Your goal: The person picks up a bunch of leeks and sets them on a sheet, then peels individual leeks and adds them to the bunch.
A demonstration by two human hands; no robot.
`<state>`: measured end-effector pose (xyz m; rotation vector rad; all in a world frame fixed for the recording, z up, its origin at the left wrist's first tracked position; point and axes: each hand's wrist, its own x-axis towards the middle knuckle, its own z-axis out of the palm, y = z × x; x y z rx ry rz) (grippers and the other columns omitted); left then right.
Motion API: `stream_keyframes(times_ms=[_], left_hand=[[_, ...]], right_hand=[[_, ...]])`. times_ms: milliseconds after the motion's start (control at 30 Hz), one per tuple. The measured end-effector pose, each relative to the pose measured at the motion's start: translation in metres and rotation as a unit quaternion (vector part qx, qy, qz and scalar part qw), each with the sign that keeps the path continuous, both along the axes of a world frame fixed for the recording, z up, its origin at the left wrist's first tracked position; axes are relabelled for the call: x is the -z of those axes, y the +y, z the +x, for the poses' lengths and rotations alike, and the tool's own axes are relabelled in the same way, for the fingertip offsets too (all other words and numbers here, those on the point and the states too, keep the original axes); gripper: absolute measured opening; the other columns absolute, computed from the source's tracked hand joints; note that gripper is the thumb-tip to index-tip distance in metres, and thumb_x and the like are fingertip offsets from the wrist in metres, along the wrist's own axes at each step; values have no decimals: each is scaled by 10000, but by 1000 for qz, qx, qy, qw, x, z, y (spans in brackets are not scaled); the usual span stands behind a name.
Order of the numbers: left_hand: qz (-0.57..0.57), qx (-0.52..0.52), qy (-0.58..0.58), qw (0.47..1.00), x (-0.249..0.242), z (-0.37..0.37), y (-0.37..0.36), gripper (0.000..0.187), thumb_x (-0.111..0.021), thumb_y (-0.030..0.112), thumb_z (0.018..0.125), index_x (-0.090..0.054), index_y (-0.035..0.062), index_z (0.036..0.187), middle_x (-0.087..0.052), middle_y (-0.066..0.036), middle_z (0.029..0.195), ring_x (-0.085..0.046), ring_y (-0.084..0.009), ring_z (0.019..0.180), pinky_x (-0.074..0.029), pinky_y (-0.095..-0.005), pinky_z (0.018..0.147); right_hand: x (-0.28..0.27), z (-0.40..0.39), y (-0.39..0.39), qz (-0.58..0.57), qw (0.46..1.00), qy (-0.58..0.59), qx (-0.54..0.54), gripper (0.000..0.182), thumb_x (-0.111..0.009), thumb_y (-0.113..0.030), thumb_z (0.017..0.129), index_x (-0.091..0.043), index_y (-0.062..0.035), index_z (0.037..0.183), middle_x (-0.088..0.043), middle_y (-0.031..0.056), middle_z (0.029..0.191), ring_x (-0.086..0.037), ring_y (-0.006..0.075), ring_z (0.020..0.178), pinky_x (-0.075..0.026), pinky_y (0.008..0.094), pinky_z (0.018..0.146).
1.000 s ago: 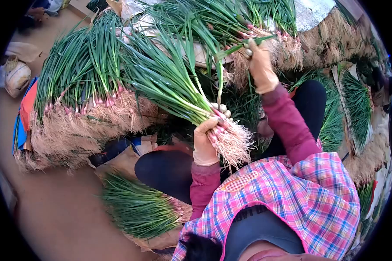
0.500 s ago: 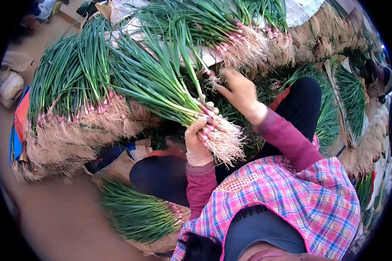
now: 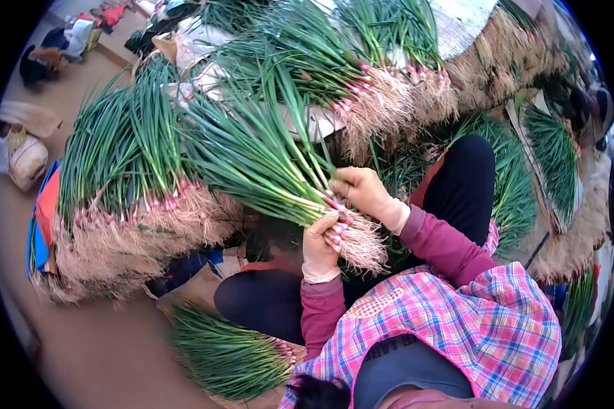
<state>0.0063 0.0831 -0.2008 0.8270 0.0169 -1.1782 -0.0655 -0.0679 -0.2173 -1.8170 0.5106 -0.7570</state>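
While heaps of green spring onions with pale tangled roots (image 3: 126,204) fill the left and far parts of the scene, a person in a pink, blue and white checked apron (image 3: 450,320) sits among them on the brown floor (image 3: 95,354). More green spring onion bundles (image 3: 382,88) lie at the far side, their roots toward the right, beside a silvery sheet (image 3: 467,24). A flat pile of green onion tops (image 3: 228,354) rests on brown paper at the near left, just beside the person's black-trousered knee (image 3: 259,300). At the middle, a thick bunch of long green spring onions with pink-white bulbs and pale roots (image 3: 280,170) slants from far left down to the hands, its roots hanging near the lap. Both hands wear tan gloves. Wrapped around the bunch just above the roots, the left hand (image 3: 320,245) grips it from below. Meeting the same bunch from the far side, the right hand (image 3: 358,191) is curled, fingers closed on the stalks at the bulbs, touching the left hand. A pale woven bag (image 3: 26,160) sits at the far left edge.
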Motion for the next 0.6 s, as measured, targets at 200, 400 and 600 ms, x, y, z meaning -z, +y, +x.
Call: stream_keyframes(times_ms=[200,400,600], left_hand=[[-86,-10,3,996,-12,0,-3,332,-592,52,793,-572,-78,1098,-659,-169,831,-646,-230,760,-540,-331,796],[-1,-28,4,1000,1,-3,-6,215,-605,5,786,-607,-93,978,-678,-181,787,-633,-143,630,-498,-182,557],[1,-9,5,1000,1,-7,-10,243,-617,-3,793,-602,-69,1026,-683,-183,767,-613,-147,539,-452,-171,438]], right_hand=[[-10,-7,-14,341,934,-63,-88,365,-477,-324,1015,-595,-91,1271,-608,-16,921,-484,16,603,-415,154,578],[2,1,-1,359,922,-62,-134,319,-573,-236,976,-592,-43,1229,-652,16,1058,-584,69,923,-480,227,801],[11,-16,0,236,969,-65,-16,205,-623,-153,929,-633,-19,1083,-674,17,929,-617,114,841,-494,281,785]])
